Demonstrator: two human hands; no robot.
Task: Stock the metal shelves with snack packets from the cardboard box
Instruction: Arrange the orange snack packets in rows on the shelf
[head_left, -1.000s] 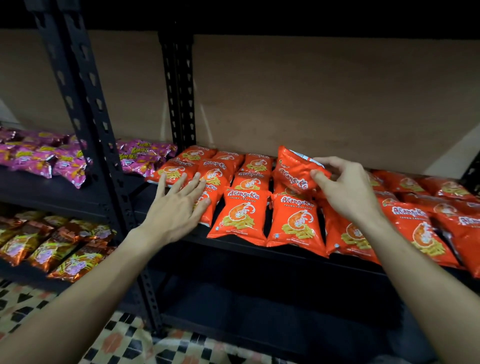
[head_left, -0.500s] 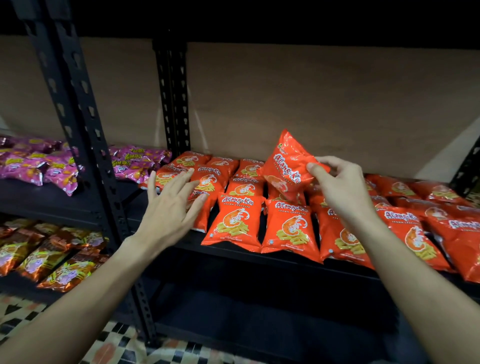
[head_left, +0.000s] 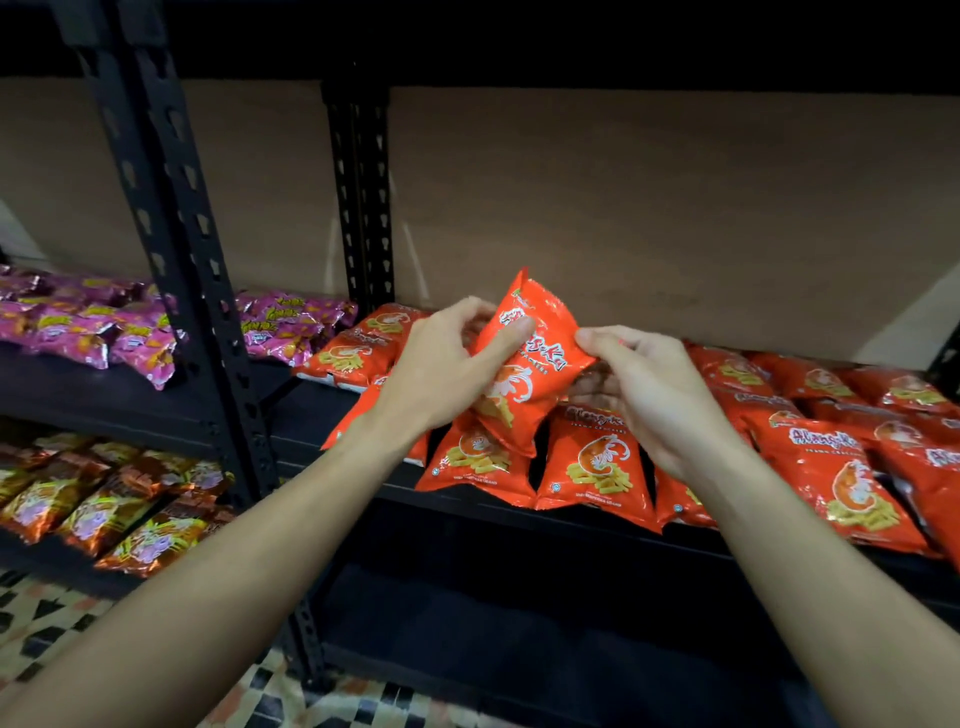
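Holding one orange foil prawn-cracker packet between them, both hands sit above the middle of the black metal shelf. The left hand grips the packet's left side: its thumb lies across the printed front and the other fingers curl round behind the upper edge. The right hand pinches the packet's right edge between thumb and forefinger, with its remaining fingers curled underneath. The packet is lifted clear of the shelf and tilted, its top seam pointing up and slightly left, its lower end hanging just over the packets below.

Under it, matching orange packets lie flat in overlapping rows, running from the centre of the shelf out to the right edge of the view; the front ones stick out past the shelf lip. A plain brown back panel stands behind them.

Left of a black perforated steel upright, pink foil snack packets fill the neighbouring shelf at the same height. One level down on that side, brown-and-gold foil packets lie in rows. A patterned tiled floor shows at the lower left.
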